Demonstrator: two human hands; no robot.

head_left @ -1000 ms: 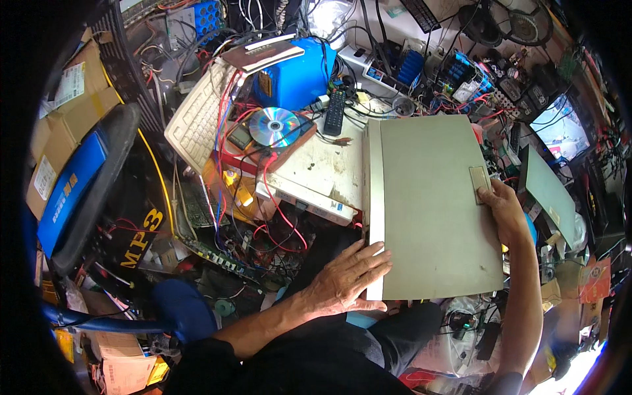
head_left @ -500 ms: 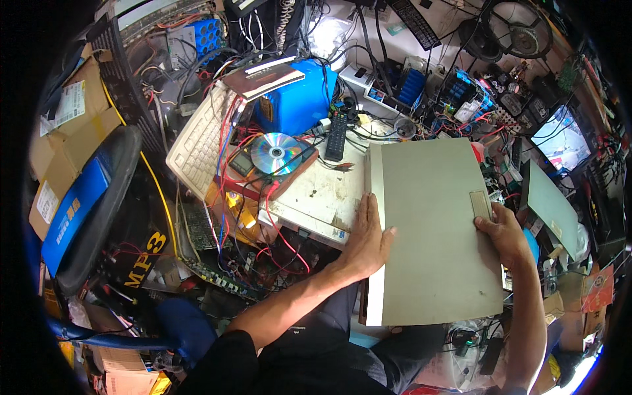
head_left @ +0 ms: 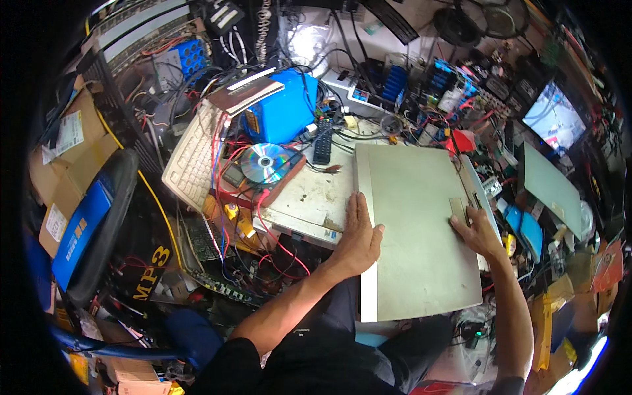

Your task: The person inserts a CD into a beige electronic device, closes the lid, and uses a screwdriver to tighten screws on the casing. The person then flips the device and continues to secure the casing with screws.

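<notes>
A large, flat grey metal case (head_left: 421, 243) with a pale strip along its left edge lies over my lap and the front of the worktop. My left hand (head_left: 359, 238) presses along its left side, fingers stretched up the edge and thumb on the top face. On the opposite side, my right hand (head_left: 478, 232) grips the edge near a small raised rectangular tab (head_left: 458, 209), thumb on top and fingers curled over the side. Part of the case's right side, with dark openings, shows beyond that hand. Its underside is hidden.
Left of the case, a stained white unit (head_left: 304, 214) carries a shiny disc (head_left: 264, 163), a black remote (head_left: 322, 141) and red leads. A cream keyboard (head_left: 195, 155) leans beside a blue block (head_left: 283, 108). Cables, circuit boards and a lit screen (head_left: 555, 118) crowd the right.
The case has tilted, so more of its right side shows. My right hand has shifted left with its edge. The whole view has swung slightly.
</notes>
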